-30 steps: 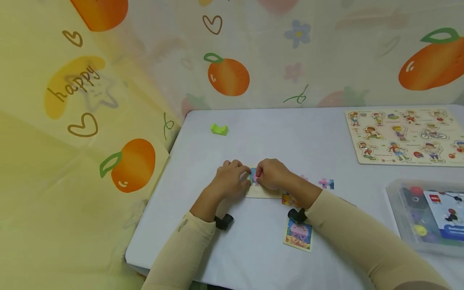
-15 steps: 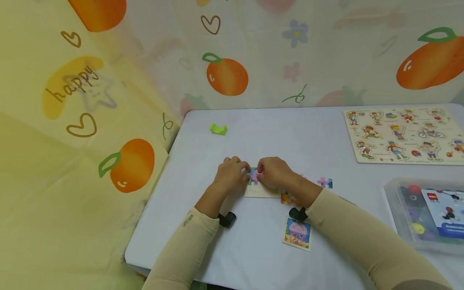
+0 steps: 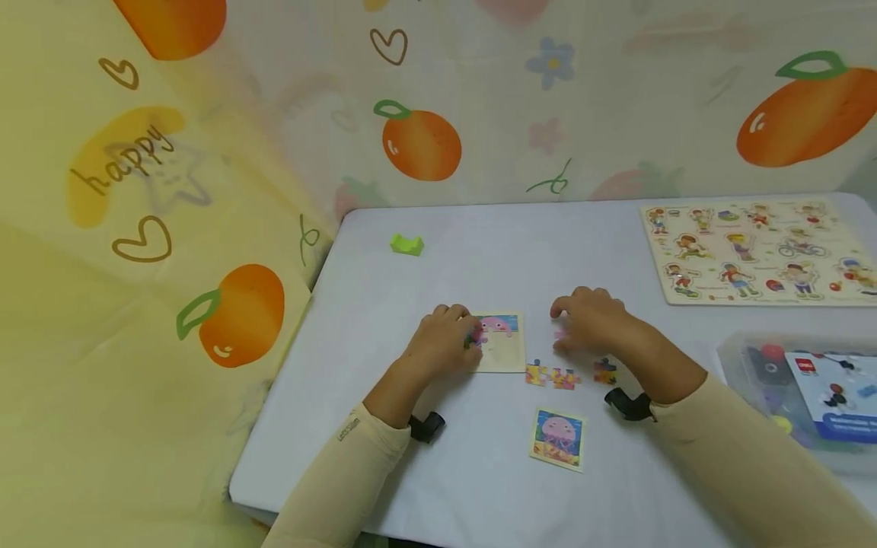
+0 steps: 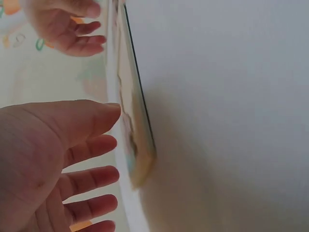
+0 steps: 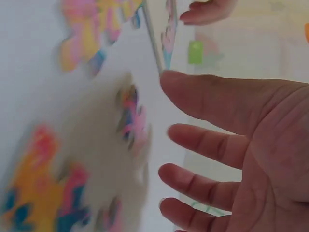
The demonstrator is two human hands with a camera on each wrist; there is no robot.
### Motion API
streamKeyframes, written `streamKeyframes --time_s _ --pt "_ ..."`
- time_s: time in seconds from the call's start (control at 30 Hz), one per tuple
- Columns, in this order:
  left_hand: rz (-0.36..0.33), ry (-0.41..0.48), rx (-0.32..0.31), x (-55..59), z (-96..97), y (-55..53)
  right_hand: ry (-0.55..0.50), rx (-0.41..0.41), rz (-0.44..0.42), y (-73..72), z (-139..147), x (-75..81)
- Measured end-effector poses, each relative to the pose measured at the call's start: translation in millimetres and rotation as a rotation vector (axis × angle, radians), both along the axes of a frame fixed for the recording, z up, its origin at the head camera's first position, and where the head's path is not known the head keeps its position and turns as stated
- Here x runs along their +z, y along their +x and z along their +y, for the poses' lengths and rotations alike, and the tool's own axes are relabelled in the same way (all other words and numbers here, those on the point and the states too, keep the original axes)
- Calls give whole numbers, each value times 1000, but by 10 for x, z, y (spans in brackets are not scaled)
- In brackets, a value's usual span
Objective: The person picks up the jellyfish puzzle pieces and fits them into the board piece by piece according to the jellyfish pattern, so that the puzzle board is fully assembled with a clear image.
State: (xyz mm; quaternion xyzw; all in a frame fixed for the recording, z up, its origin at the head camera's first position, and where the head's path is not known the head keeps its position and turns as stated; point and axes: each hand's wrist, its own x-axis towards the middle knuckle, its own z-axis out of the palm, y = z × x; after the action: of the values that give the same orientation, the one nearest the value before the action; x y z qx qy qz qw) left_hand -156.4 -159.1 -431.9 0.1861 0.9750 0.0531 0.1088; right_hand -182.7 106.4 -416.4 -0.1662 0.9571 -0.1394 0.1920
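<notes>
Puzzle pieces (image 3: 537, 374) yellow, pink; puzzle board (image 3: 503, 356) cream.

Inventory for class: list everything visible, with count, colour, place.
puzzle tray: one, cream, between hands
loose pieces: several, multicoloured, tray's right
picture card: one, blue and pink, table's near side
block: one, green, back left
picture board: one, cream, back right
box with leaflet: one, clear, right
table: one, white, underneath
wall cloth: count unclear, yellow and white, back, left
wrist cameras: two, black, wrists
sleeves: two, beige, arms
left hand: one, at tray's left
right hand: one, near loose pieces
</notes>
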Motion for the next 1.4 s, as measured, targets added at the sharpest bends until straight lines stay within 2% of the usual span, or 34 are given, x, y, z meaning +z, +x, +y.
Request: streamKeyframes --time_s 0.13,0.23,0.3,0.57,0.73,0.8,0.93,1.1,1.27,1.4 --pt "44 -97 -59 28 -12 107 8 -5 1 69 56 -102" --pt "83 -192 -127 31 -36 174 -35 -14 19 113 85 -165" --pt "93 -219 -155 27 -52 206 -70 -21 28 137 103 -182" --pt "44 -127 -123 -23 -97 257 -127 -55 17 145 151 -178" --pt "51 -126 -133 -30 -96 277 -186 -69 10 83 88 -137" --pt "52 -133 -137 -28 -95 282 -199 -47 13 53 15 -124" --pt "62 -137 -149 -22 -94 278 -223 47 45 27 -224 -114" --pt "70 -116 -162 -1 -84 262 -245 134 103 13 -541 -190" --pt "53 -101 -160 17 -79 278 -222 175 130 16 -709 -231" --pt "49 -109 -153 29 -90 309 -200 163 141 19 -748 -224"
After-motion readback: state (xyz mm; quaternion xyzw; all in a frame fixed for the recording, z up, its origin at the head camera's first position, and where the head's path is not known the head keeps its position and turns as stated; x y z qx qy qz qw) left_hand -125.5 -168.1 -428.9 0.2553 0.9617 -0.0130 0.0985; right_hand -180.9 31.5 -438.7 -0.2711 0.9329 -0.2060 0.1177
